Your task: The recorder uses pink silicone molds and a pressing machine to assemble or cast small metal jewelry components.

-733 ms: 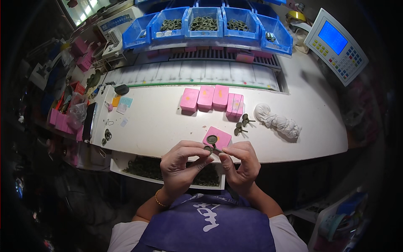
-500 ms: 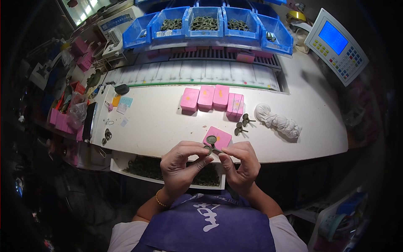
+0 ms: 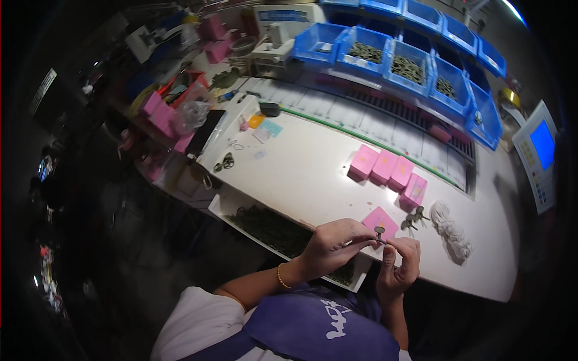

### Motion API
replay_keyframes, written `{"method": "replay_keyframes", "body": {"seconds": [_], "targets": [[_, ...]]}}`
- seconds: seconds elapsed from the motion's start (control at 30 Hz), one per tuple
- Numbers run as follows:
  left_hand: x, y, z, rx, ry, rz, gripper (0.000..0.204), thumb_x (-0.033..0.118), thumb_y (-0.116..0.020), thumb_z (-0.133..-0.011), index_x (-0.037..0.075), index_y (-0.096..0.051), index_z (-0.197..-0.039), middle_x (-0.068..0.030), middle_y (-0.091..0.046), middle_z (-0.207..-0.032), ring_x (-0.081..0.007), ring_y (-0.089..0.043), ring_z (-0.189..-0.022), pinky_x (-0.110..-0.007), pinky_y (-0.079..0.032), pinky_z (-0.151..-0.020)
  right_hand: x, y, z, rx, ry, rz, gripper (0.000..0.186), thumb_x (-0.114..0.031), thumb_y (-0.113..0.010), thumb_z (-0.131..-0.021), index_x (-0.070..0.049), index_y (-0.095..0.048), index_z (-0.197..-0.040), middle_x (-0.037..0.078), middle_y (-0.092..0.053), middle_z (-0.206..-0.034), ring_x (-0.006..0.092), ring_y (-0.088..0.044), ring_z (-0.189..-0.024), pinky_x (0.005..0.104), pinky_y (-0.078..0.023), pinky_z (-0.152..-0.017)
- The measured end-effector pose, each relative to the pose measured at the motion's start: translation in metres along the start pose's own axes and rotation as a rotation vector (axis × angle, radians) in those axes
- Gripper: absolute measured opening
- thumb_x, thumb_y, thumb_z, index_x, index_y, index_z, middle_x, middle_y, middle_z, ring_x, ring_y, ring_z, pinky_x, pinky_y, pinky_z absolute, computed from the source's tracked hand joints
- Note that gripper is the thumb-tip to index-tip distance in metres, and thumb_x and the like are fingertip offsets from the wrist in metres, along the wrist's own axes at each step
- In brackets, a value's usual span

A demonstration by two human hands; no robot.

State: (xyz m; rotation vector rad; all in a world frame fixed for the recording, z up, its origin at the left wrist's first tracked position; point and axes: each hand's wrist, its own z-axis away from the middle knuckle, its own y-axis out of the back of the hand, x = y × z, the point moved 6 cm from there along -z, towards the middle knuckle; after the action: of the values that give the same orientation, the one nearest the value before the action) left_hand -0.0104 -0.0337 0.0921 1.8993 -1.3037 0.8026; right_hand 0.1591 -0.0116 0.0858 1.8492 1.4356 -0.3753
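A small dark green piece with a round flat head and thin stems [image 3: 379, 230] is between my two hands, just above the table's front edge. My left hand [image 3: 334, 243] pinches one side of it with thumb and fingertips. From the other side my right hand [image 3: 400, 268] grips a stem between thumb and forefinger. Part of the piece is hidden by the fingers. Right behind it a pink block [image 3: 378, 216] lies on the white table. Similar dark green pieces [image 3: 409, 224] rest beside that block, to its right.
A row of pink blocks [image 3: 383, 165] and a twisted white cloth [image 3: 450, 234] lie on the table. Blue bins [image 3: 404, 63] with green pieces stand behind. An open drawer [image 3: 238, 224] holds dark green bits below the front edge. A keypad display [image 3: 536, 150] is at right.
The head view has swung left and tilted, so the table and hands sit further right. Both hands still hold the green piece, now turned so its head appears flatter.
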Motion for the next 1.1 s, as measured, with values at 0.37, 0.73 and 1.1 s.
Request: {"method": "replay_keyframes", "body": {"seconds": [0.37,0.73,1.1], "targets": [[-0.083,0.141,0.023,0.363,0.065,-0.993,0.009,0.007,-0.077,-0.079,0.005,-0.073,-0.086,-0.0084,-0.066,-0.075,-0.0269,-0.062,-0.069,-0.038,-0.049,-0.064,0.051,0.006,0.044,-0.053,-0.308,-0.206,0.034,0.009,-0.037,-0.08,0.003,-0.058,-0.106,0.01,-0.051,-0.102,0.0164,-0.049,-0.09,0.026,-0.044,-0.083],[-0.115,0.216,-0.009,0.387,0.085,-1.26,0.017,0.014,-0.072,-0.086,0.003,-0.074,-0.098,-0.0126,-0.064,-0.087,-0.0296,-0.06,-0.076,-0.041,-0.047,-0.067,0.083,0.03,0.023,-0.058,-0.267,0.323,0.033,0.001,-0.062,-0.089,0.001,-0.059,-0.122,0.018,-0.06,-0.115,0.031,-0.056,-0.11,0.0382,-0.049,-0.088],[-0.065,-0.004,0.006,-0.104,0.241,-0.251,0.012,0.003,-0.072,-0.088,0.0,-0.075,-0.098,-0.0096,-0.065,-0.094,-0.0142,-0.064,-0.076,-0.027,-0.052,-0.065,0.107,0.043,-0.001,-0.072,-0.219,0.448,0.023,-0.013,-0.073,-0.086,-0.004,-0.069,-0.106,0.014,-0.06,-0.118,0.0335,-0.053,-0.106,0.0431,-0.045,-0.092]]}}
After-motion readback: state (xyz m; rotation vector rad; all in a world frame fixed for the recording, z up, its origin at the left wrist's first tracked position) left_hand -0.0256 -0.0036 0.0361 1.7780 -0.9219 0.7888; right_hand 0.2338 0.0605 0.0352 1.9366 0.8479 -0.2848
